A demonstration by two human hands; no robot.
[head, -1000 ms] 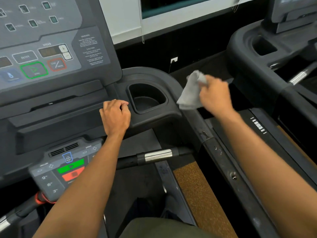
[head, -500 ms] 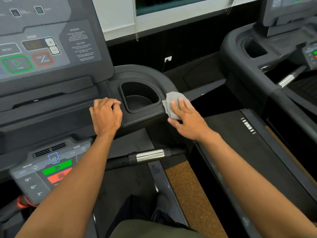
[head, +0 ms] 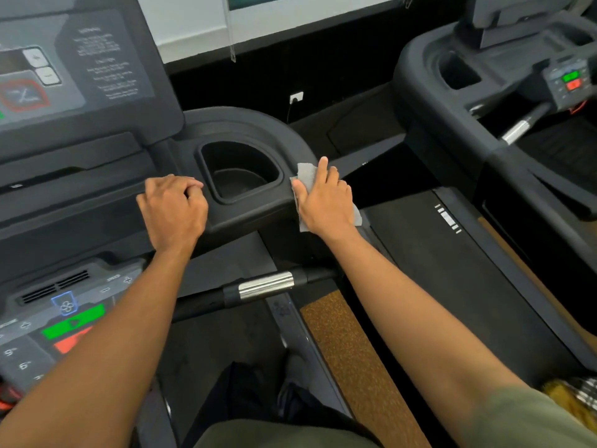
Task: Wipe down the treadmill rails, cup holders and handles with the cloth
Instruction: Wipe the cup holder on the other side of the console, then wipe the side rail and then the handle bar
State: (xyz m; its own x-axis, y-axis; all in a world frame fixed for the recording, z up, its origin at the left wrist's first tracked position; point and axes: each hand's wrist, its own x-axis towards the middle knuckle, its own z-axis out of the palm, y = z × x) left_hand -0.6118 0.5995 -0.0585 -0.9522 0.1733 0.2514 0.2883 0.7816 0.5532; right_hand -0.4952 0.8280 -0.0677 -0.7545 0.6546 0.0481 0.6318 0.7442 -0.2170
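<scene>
The right hand lies flat, fingers straight, pressing the grey cloth onto the right edge of the console, just beside the cup holder. The left hand rests left of the holder, fingers curled, holding nothing

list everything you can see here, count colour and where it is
cloth: 1, grey, on the right corner of the console, under the right hand
cup holders: 2, black, one in the near console, one on the next treadmill
display panel: 1, grey, upper left
control pads: 2, grey with green and red buttons, lower left and upper right
handles: 2, black with silver bands, centre and upper right
next treadmill: 1, black, right
wall socket: 1, white, far wall
floor strip: 1, brown, bottom centre
left hand: 1, fingers curled, rests on the console left of the cup holder
right hand: 1, fingers straight, presses the cloth
</scene>
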